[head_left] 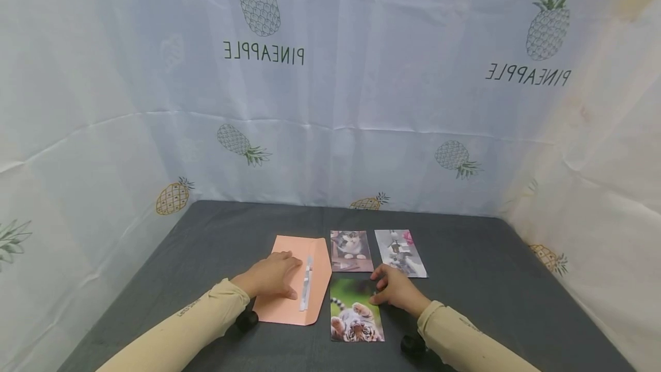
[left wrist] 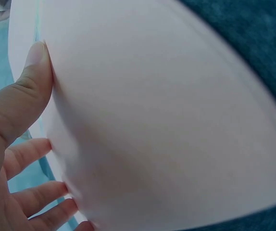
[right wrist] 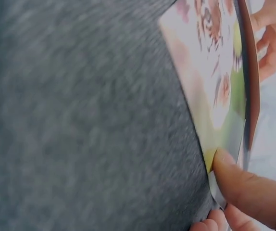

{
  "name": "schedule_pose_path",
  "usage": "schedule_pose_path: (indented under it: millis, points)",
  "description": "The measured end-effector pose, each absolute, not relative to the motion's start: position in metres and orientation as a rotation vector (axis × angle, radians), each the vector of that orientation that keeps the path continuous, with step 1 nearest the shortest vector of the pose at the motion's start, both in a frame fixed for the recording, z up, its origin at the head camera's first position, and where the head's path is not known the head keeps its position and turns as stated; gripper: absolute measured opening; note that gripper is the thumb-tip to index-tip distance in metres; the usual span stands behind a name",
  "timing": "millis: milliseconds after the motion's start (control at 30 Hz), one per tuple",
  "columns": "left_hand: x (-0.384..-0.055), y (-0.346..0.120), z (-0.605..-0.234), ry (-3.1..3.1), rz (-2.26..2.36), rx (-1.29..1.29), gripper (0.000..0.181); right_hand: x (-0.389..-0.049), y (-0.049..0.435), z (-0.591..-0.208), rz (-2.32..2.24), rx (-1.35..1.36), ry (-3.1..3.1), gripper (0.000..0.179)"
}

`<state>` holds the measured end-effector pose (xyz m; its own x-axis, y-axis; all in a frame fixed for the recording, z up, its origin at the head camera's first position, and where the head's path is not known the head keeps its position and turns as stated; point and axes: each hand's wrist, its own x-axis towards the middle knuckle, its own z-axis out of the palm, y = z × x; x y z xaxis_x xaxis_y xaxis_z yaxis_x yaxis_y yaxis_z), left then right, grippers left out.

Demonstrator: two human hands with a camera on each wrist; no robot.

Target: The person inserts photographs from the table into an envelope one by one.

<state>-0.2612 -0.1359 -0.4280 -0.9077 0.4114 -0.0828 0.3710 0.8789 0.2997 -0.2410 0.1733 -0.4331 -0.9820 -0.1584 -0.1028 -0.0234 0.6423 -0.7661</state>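
Note:
A peach-coloured envelope (head_left: 281,310), with a pale strip along its flap side, lies left of centre on the dark table. My left hand (head_left: 272,275) rests on it, fingers spread. In the left wrist view the thumb and fingertips touch the envelope's surface (left wrist: 157,106). To the right lies a photo card of a tiger cub on green (head_left: 356,323). My right hand (head_left: 396,290) pinches its right edge near the upper corner. The right wrist view shows the thumb (right wrist: 244,185) on top of the card, whose held corner bends slightly, and fingertips below.
Beyond the tiger card lie two more cards, one with a cat (head_left: 351,252) and a greyish one with a pink spot (head_left: 401,254). The dark table (head_left: 465,274) meets a white curtain (head_left: 335,90) printed with pineapples at the back and sides.

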Motion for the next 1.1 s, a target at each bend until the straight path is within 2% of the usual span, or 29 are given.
schedule_pose_path:
  millis: [467,1100]
  points:
    - [-0.261,-0.135,-0.428,2.909,0.408,0.598,0.074,-0.236,0.169,-0.430,-1.224,-0.136,2.742,0.049]
    - [-0.263,-0.135,-0.428,2.900,0.395,0.608,0.074,-0.231,0.181,-0.429,-1.654,-0.100,2.517,0.051]
